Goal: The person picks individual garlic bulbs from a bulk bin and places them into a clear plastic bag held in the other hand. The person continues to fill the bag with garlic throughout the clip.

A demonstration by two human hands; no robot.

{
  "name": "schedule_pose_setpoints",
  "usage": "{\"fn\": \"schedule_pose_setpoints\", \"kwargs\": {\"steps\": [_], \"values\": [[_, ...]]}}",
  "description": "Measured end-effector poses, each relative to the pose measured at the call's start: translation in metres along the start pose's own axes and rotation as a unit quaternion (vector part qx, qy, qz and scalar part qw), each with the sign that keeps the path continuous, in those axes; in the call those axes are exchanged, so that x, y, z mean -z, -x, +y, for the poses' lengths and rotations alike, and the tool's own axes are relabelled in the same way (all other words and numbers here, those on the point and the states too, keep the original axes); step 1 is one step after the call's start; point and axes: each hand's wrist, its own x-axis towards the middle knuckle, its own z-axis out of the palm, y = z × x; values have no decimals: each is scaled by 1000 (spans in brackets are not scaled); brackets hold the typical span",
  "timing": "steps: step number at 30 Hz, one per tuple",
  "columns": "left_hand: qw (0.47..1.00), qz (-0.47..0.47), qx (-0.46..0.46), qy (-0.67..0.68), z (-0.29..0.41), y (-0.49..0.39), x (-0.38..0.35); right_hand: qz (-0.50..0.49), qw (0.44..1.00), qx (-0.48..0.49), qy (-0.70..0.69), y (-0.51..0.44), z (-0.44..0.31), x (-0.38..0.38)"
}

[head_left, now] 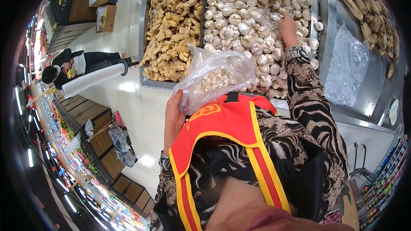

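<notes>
My left hand (pixel 175 110) grips the rim of a clear plastic bag (pixel 224 59) at its left side. The bag's mouth gapes upward, and pale loose garlic bits (pixel 214 81), skins or cloves, lie inside it. Ahead is a display bin heaped with garlic bulbs (pixel 244 29), and the bag rests over its near edge. Farther in, my right hand (pixel 288 29) reaches down among the bulbs beside a patch of loose papery skins (pixel 270 22). Its fingertips are partly hidden, so whether they hold anything is unclear.
Ginger roots (pixel 175 22) fill the bin's left half, past a dark divider (pixel 205 12). On the right, an empty-looking plastic bag (pixel 348 64) lies on a metal counter near lotus roots (pixel 369 12). A bag roll (pixel 94 78) juts out at left; beyond it stands another person (pixel 80 64).
</notes>
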Motion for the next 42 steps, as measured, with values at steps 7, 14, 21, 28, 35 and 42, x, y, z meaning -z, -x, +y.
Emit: {"fn": "schedule_pose_setpoints", "kwargs": {"steps": [7, 14, 21, 28, 35, 42], "values": [[1000, -19, 20, 12, 3, 0, -6, -117, 982, 90, 120, -11, 6, -15], [1000, -4, 6, 5, 0, -3, -2, -73, 994, 75, 42, -11, 10, -30], [1000, -6, 14, -2, 2, -3, -10, -101, 989, 87, 69, -11, -4, -33], [1000, -3, 9, 0, 3, -4, -5, -45, 991, 63, -112, -32, 28, -41], [1000, -6, 20, 17, 4, -3, -6, -160, 698, -194, -670, -20, 35, 30], [1000, 7, 6, 13, 7, -2, -11, -53, 994, 46, 79, -16, 26, 36]]}}
